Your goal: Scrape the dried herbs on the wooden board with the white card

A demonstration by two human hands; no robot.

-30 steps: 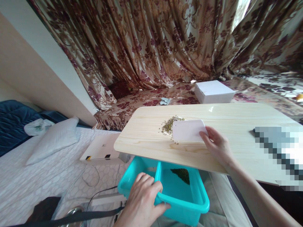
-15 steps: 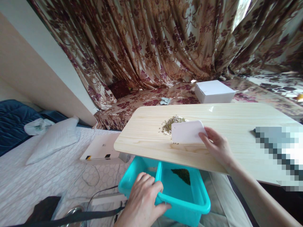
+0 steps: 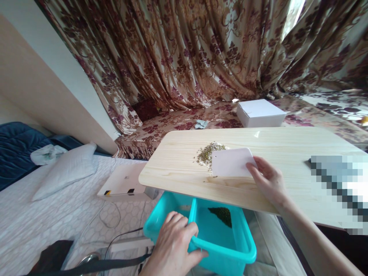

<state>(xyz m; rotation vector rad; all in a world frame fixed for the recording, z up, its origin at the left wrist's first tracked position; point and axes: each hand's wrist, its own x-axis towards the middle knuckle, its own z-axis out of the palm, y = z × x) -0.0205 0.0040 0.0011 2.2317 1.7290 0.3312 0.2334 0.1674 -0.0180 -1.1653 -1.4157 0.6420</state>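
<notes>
My right hand (image 3: pixel 268 183) pinches a white plastic scraper (image 3: pixel 231 162) by its right edge and holds it flat against the light wooden table (image 3: pixel 178 168). A small pile of green and white grains (image 3: pixel 207 151) lies just left of and behind the scraper. Below the table's near edge, my left hand (image 3: pixel 174 245) grips the rim of a turquoise plastic bin (image 3: pixel 244 249) with a divider. A heap of dark green grains (image 3: pixel 220 214) sits in the bin's right compartment.
A white box (image 3: pixel 260 113) rests on patterned fabric behind the table, before floral curtains (image 3: pixel 184 50). A flat white device (image 3: pixel 123 184) with a cable lies on the bed (image 3: pixel 43 218) at left, near a pillow (image 3: pixel 64 168). A blurred patch covers the table's right end.
The scraper and my right hand have shifted slightly to the right, away from the grain pile. My left hand stays on the bin.
</notes>
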